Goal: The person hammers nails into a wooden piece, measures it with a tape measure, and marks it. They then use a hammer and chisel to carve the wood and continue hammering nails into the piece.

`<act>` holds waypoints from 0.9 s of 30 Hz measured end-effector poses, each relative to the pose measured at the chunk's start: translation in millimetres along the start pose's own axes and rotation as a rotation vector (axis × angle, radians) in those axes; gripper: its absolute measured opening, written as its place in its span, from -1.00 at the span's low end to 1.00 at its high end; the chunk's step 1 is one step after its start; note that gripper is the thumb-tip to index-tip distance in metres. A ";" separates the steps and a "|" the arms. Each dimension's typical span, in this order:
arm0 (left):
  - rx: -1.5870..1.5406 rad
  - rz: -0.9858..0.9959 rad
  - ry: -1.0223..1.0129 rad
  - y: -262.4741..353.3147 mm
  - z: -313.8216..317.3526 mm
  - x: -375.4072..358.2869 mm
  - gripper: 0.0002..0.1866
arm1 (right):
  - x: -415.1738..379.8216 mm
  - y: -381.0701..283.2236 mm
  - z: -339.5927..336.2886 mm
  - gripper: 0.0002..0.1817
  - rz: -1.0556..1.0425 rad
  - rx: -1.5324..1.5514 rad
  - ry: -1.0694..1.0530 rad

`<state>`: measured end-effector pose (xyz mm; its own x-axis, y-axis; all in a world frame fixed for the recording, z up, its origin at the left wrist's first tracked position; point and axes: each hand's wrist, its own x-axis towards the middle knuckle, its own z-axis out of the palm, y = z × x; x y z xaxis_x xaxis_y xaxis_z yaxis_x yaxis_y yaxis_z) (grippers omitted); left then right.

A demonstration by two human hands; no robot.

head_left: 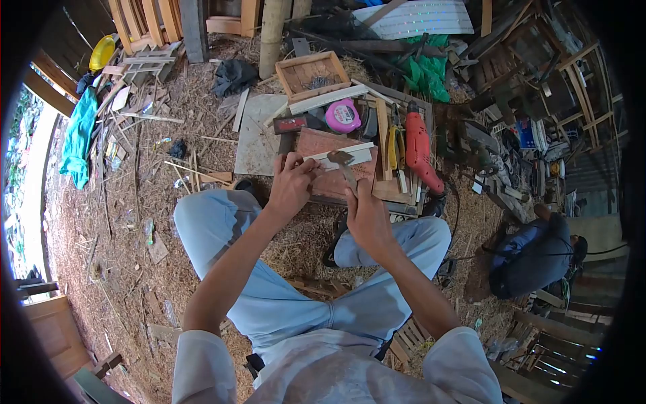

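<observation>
My left hand (291,185) is closed at the left end of a thin pale wood strip (360,149), its fingertips pressed together. The strip lies across a reddish-brown board (326,143) in front of me. My right hand (367,215) is wrapped round the handle of a hammer (342,159), whose head is over the strip. Beyond the board sit a pink tape measure (342,116) and a small red and dark block (290,125). Yellow-handled pliers (392,148) lie to the right, beside a red power drill (418,145).
A wooden tray (313,74) with small metal pieces stands behind the tape measure. A flat grey slab (259,135) lies left of the board. Another person (535,256) crouches at the right. Wood scraps (148,60) and shavings cover the ground. A green plastic bag (427,74) lies at the back.
</observation>
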<state>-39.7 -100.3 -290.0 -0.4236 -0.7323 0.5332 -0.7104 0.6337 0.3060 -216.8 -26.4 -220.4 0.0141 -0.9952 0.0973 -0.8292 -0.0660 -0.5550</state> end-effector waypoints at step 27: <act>-0.114 0.114 -0.096 5.6 -14.1 36.3 -0.63 | 59.8 93.2 14.8 -0.51 0.220 0.340 0.245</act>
<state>-51.1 -119.8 -257.8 -0.5532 -0.6713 0.4933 -0.5886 0.7340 0.3388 -285.0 -93.2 -278.5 -0.3075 -0.9444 0.1167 -0.5670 0.0833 -0.8195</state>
